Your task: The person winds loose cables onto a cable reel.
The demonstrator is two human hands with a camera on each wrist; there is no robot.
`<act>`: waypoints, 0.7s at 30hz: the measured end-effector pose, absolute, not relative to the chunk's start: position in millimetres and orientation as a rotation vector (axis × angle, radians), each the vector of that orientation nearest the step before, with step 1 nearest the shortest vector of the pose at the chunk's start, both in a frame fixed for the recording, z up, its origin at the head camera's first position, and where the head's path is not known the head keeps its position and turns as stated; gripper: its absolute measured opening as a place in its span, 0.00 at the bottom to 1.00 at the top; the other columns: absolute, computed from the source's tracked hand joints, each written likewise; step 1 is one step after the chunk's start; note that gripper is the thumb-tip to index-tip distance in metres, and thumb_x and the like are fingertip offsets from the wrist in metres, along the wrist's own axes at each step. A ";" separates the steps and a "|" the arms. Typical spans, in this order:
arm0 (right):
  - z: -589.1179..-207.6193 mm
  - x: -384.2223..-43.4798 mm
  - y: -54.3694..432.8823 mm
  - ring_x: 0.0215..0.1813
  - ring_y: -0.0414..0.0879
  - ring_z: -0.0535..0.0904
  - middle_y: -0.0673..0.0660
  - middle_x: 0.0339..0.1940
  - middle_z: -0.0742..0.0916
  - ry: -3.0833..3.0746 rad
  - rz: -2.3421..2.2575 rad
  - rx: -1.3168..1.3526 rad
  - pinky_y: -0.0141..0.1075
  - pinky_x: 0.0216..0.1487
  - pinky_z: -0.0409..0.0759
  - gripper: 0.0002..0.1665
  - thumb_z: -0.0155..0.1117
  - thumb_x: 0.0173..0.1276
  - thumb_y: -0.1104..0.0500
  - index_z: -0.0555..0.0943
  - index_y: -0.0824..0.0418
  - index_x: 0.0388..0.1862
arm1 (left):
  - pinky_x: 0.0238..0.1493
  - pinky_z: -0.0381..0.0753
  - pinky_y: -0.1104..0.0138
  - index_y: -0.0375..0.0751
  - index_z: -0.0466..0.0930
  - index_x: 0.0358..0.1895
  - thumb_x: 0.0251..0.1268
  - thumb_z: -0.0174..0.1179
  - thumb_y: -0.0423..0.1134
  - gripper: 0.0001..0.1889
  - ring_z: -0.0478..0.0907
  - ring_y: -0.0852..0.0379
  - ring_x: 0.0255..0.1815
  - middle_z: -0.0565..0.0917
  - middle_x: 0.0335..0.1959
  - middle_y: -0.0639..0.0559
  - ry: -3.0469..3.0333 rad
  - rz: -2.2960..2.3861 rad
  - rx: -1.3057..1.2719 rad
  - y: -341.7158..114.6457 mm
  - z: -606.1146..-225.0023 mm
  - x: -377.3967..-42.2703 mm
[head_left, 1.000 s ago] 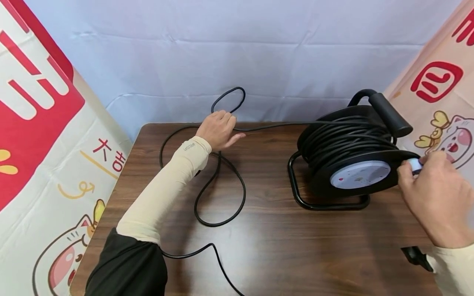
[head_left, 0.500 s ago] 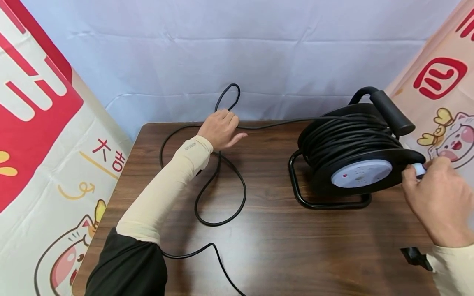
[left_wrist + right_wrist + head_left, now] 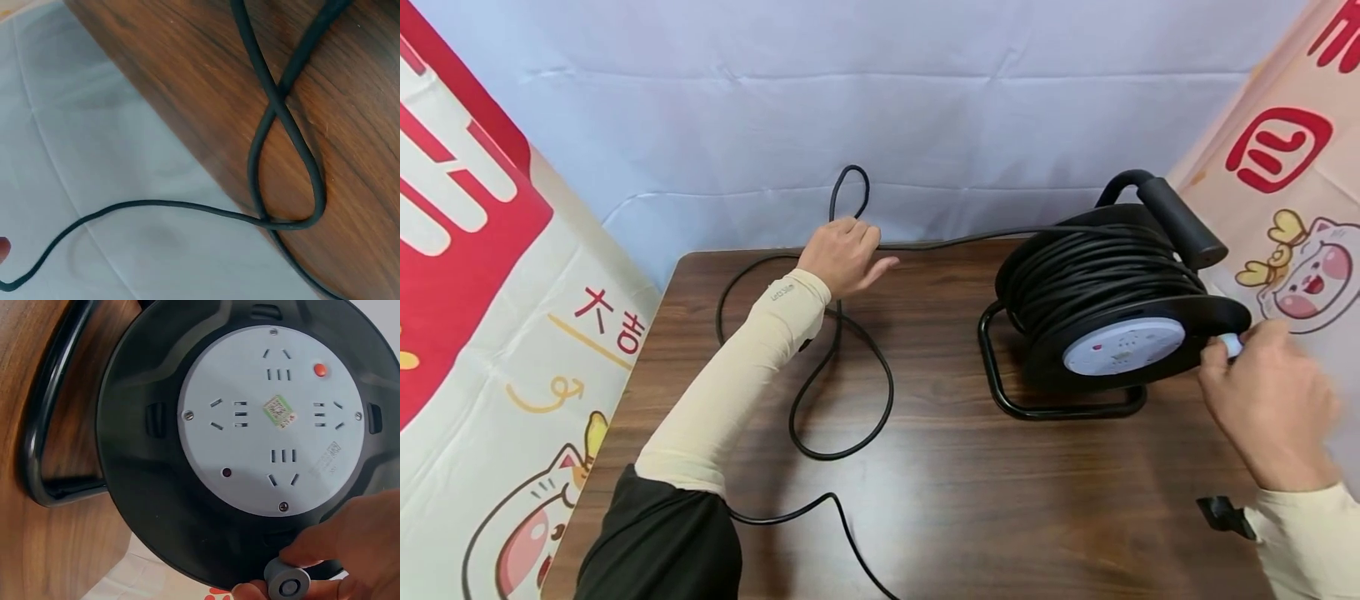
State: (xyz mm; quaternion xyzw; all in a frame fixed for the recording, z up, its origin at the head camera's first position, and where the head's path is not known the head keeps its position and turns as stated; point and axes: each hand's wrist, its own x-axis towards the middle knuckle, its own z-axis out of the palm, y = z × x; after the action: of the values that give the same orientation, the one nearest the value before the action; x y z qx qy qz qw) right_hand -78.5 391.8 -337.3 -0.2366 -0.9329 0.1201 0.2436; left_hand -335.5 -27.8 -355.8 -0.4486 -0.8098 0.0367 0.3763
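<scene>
At three o'clock on the wood-grained table point(image 3: 1000, 500), the black cable reel point(image 3: 1101, 287) stands on a glossy, bent-tube frame point(image 3: 1060, 412), its cylindrical grip point(image 3: 1183, 223) toward one o'clock. The round, matte pale socket panel point(image 3: 250, 444) has slotted outlets. Near four o'clock on the reel's rim, the right hand point(image 3: 1273, 400) curls fingers and thumb round a grey knob point(image 3: 287, 581). The left hand point(image 3: 842, 254), thumb spread, lies over the smooth rubbery cord point(image 3: 315, 175), which loops at twelve and six; whether its fingers grip, I cannot tell. Creased pale cloth point(image 3: 925, 125) hangs behind, between printed banners at nine point(image 3: 482, 333) and two.
</scene>
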 end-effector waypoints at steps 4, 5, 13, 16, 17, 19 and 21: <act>-344.4 -81.8 389.9 0.28 0.87 0.70 0.81 0.24 0.74 -2.530 0.339 -0.631 0.65 0.17 0.59 0.19 0.52 0.70 0.54 0.68 0.73 0.34 | 0.17 0.73 0.60 0.39 0.68 0.26 0.72 0.58 0.59 0.26 0.70 0.52 0.16 0.69 0.17 0.51 -2.074 0.094 -1.132 -29.9 -355.4 -334.1; -345.2 -82.3 389.7 0.29 0.87 0.70 0.81 0.24 0.74 -2.537 0.347 -0.639 0.66 0.17 0.59 0.20 0.52 0.70 0.54 0.68 0.73 0.34 | 0.16 0.73 0.61 0.39 0.68 0.26 0.72 0.58 0.59 0.26 0.69 0.53 0.16 0.68 0.17 0.51 -2.073 0.091 -1.131 -30.5 -355.0 -333.7; -349.8 -86.6 386.9 0.31 0.88 0.71 0.85 0.28 0.75 -2.599 0.373 -0.668 0.69 0.20 0.62 0.21 0.50 0.72 0.53 0.67 0.74 0.34 | 0.20 0.77 0.60 0.38 0.73 0.31 0.75 0.54 0.56 0.23 0.76 0.51 0.19 0.75 0.19 0.49 -2.176 0.173 -1.077 -41.0 -348.2 -333.2; -354.0 -88.9 386.4 0.31 0.88 0.71 0.86 0.28 0.75 -2.618 0.379 -0.668 0.68 0.20 0.62 0.21 0.50 0.71 0.53 0.67 0.74 0.34 | 0.22 0.81 0.58 0.38 0.75 0.34 0.73 0.56 0.56 0.21 0.80 0.50 0.23 0.80 0.21 0.48 -2.233 0.194 -1.020 -55.6 -348.1 -335.6; -356.0 -89.4 386.7 0.31 0.88 0.71 0.86 0.28 0.75 -2.628 0.379 -0.667 0.68 0.19 0.62 0.21 0.50 0.71 0.53 0.67 0.74 0.34 | 0.22 0.80 0.57 0.39 0.75 0.33 0.72 0.57 0.56 0.22 0.80 0.50 0.22 0.80 0.20 0.49 -2.247 0.194 -0.990 -62.3 -349.2 -336.3; -360.9 -90.1 387.8 0.31 0.88 0.71 0.87 0.29 0.75 -2.659 0.386 -0.667 0.67 0.19 0.62 0.22 0.51 0.71 0.54 0.67 0.75 0.34 | 0.17 0.78 0.57 0.40 0.74 0.29 0.70 0.60 0.57 0.22 0.76 0.51 0.17 0.77 0.16 0.50 -2.266 0.186 -0.919 -77.8 -352.6 -337.1; -366.8 -89.7 389.8 0.30 0.86 0.71 0.86 0.28 0.75 -2.687 0.392 -0.662 0.66 0.17 0.62 0.21 0.51 0.69 0.55 0.67 0.76 0.33 | 0.12 0.71 0.57 0.41 0.70 0.21 0.68 0.63 0.55 0.25 0.68 0.52 0.10 0.68 0.09 0.53 -2.273 0.154 -0.860 -92.6 -356.8 -336.8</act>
State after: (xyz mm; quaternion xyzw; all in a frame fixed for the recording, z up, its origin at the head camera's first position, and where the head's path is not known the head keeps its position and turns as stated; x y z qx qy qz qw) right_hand -89.7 389.8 -366.8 -0.2333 -0.9470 0.1382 0.1724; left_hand -336.8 -92.6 -356.8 -0.3315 -0.8757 0.0595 0.3459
